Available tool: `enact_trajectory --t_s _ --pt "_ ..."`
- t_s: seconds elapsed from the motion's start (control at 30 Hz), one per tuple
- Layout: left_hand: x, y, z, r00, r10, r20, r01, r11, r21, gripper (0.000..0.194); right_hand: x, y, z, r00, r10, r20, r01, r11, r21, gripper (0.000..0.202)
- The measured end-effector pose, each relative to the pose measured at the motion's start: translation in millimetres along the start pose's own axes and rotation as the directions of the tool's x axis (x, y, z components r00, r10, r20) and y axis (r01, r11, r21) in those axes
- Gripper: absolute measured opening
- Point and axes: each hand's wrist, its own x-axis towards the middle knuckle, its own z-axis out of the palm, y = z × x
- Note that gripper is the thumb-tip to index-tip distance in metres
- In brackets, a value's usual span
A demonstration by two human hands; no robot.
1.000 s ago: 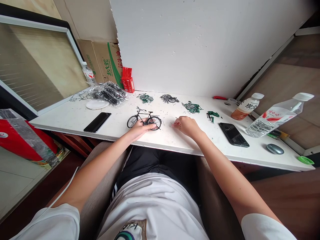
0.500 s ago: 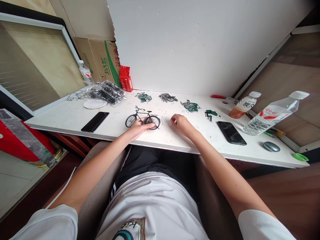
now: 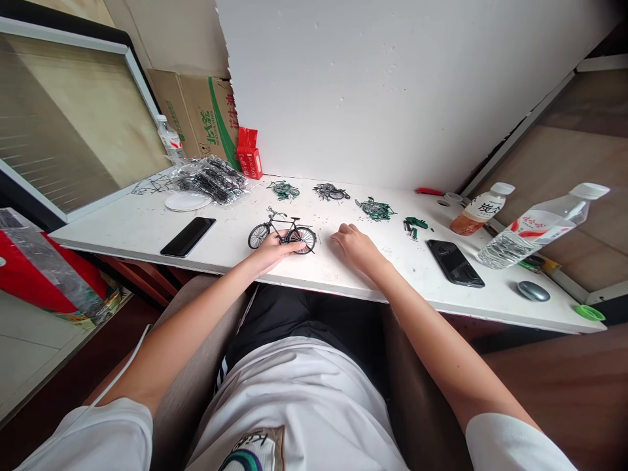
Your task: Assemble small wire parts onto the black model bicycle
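My left hand (image 3: 271, 254) is closed around the lower part of a small black model bicycle (image 3: 293, 230), held upright just over the white table (image 3: 230, 239). The thumb lies across its rear wheel, and the front wheel points left. To the right of the bicycle, my right hand (image 3: 354, 244) rests low at the table with its fingers curled together. Whatever its fingertips hold, if anything, is too small to make out. Beyond the hands lie a green heap of model parts (image 3: 284, 190), a black heap of parts (image 3: 331, 191) and another green heap (image 3: 375, 209).
Left are a phone (image 3: 188, 237), a white disc (image 3: 187, 201), a plastic bag of black parts (image 3: 213, 180) and a red box (image 3: 250, 154). Right are green scraps (image 3: 415, 226), a dark phone (image 3: 454, 263), a tea bottle (image 3: 481, 209), a water bottle (image 3: 542, 227) and a mouse (image 3: 533, 291).
My right hand has shifted slightly left at the tabletop, its fingers still curled. The left hand keeps the bicycle in nearly the same pose. The whole view has moved a little.
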Motion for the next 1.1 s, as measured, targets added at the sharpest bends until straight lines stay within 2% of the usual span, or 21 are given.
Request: enact_trajectory --t_s 0.17,0.3,0.37,0.47,0.57,0.7,0.87,1.1 --pt "-0.9 0.5 1.9 1.000 0.001 -0.012 -0.001 1.000 0.017 0.047 -5.8 -16.2 -10.9 0.992 0.047 0.113 -0.018 0.970 -0.244 0.039" --pt "-1.6 1.0 2.8 1.000 -0.006 -0.021 0.007 0.999 0.047 0.049 -6.6 -20.9 -16.3 0.984 0.137 0.115 -0.106 0.963 -0.247 0.034" --pt "-1.3 0.3 2.1 1.000 0.001 -0.019 0.000 0.998 0.069 0.049 -4.7 -16.2 -14.9 0.983 0.150 0.104 -0.134 0.980 -0.150 0.032" --pt "-0.5 -1.5 0.5 0.999 0.030 -0.011 -0.028 0.993 0.112 0.049 -0.1 -4.4 -9.1 0.990 0.107 0.089 -0.116 0.988 0.102 0.038" --pt "-0.4 -2.4 -0.3 0.999 0.050 -0.004 -0.049 0.988 0.149 0.049 4.0 4.7 -3.5 0.999 0.047 0.027 -0.053 0.953 0.300 0.044" --pt "-0.1 -2.9 -0.7 0.998 0.057 -0.003 -0.055 0.985 0.162 0.050 5.7 8.2 -0.6 1.000 0.025 0.000 -0.023 0.893 0.449 0.037" --pt "1.8 -5.5 -2.8 0.998 0.065 0.003 -0.065 0.982 0.177 0.050 5.8 5.9 -1.6 1.000 -0.001 0.012 -0.007 0.745 0.667 0.023" --pt "0.9 -4.0 -2.0 0.997 0.077 0.021 -0.080 0.979 0.187 0.050 7.1 -4.5 -6.7 0.996 0.058 -0.064 0.026 0.513 0.858 0.044"
